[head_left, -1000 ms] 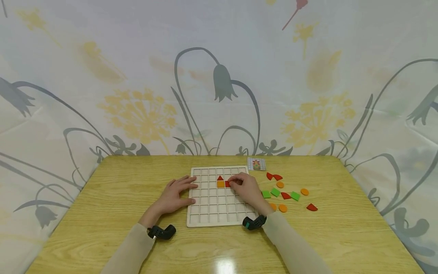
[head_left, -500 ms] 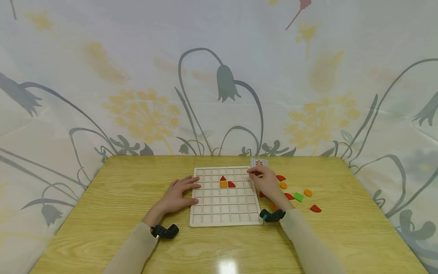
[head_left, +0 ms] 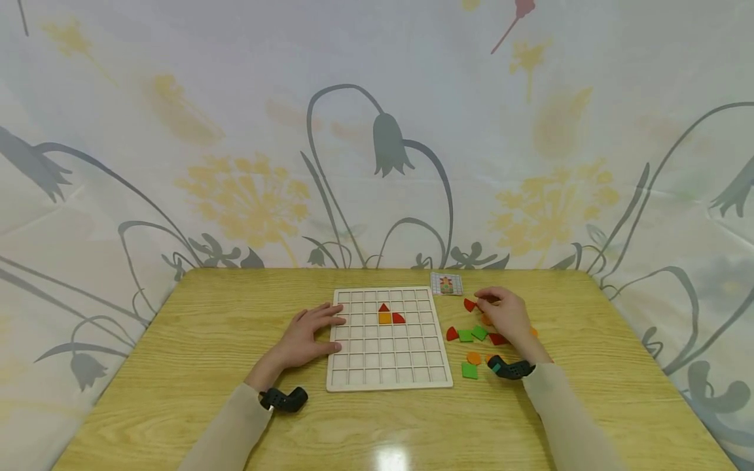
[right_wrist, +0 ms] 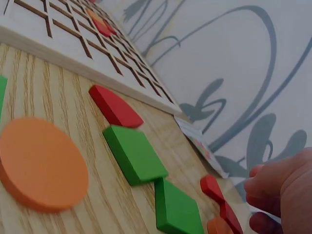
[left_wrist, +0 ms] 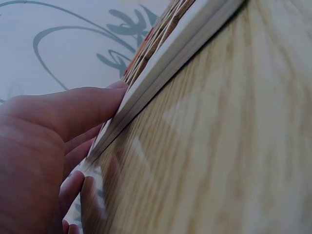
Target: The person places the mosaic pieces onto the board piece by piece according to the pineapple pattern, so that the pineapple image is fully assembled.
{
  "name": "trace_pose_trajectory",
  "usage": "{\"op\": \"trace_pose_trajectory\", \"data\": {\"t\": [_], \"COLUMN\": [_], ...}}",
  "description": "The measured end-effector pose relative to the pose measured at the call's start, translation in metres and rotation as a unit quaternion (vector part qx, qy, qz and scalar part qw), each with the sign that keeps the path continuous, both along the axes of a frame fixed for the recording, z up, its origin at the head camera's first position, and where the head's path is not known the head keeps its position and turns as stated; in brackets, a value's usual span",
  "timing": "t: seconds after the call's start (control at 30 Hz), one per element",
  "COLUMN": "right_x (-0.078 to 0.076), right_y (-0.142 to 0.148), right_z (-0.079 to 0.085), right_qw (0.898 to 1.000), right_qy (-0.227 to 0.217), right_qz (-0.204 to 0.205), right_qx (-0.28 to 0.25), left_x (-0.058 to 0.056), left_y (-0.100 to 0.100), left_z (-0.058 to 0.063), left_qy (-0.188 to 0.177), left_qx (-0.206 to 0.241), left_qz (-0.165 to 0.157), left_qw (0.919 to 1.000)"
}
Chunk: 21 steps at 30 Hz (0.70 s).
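Observation:
A pale wooden grid board (head_left: 353,358) lies flat on the table. Its cells hold a red triangle (head_left: 384,307), an orange square (head_left: 385,318) and a red quarter-circle (head_left: 398,318). On the board's left edge rests my left hand (head_left: 304,337), fingers spread and nearly straight; the left wrist view has its thumb (left_wrist: 92,108) against the board's side. My right hand (head_left: 508,318) hovers over the loose pieces, fingertips just beside a red quarter-circle piece (head_left: 469,305). In the right wrist view, its bent fingers (right_wrist: 265,187) show nothing between them, apart from two red pieces (right_wrist: 211,188).
Right of the board lie green squares (head_left: 469,371), orange discs (head_left: 474,358) and more red quarter-circles (head_left: 451,333); my right hand hides some. A printed pattern card (head_left: 446,284) lies beyond the board's right corner. A patterned cloth (head_left: 271,131) hangs behind the table.
My right hand has let go of the red quarter-circle beside the orange square and moved right, over the loose pieces. The left hand stays on the board's edge.

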State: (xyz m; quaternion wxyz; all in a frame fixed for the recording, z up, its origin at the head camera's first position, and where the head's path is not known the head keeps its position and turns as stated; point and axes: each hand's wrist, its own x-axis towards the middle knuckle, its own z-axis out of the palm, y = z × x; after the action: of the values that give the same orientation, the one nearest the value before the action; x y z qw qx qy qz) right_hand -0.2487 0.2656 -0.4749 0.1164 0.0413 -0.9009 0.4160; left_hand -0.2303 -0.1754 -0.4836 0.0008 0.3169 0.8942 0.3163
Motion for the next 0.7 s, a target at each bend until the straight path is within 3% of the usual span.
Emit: {"op": "trace_pose_trajectory", "data": {"t": [0.37,0.7], "right_x": [0.000,0.000], "right_y": [0.012,0.015], "right_z": [-0.003,-0.004], "right_qw": [0.996,0.996], "right_qy": [-0.088,-0.093], "right_qz": [0.009,0.002], "right_qx": [0.010,-0.001], "left_x": [0.001,-0.001], "left_y": [-0.003,-0.002], "left_z": [0.000,-0.003], "left_qy": [0.003,0.004], "left_qx": [-0.007,-0.013], "left_qz": [0.007,0.009], "left_qw": [0.9999,0.9999]}}
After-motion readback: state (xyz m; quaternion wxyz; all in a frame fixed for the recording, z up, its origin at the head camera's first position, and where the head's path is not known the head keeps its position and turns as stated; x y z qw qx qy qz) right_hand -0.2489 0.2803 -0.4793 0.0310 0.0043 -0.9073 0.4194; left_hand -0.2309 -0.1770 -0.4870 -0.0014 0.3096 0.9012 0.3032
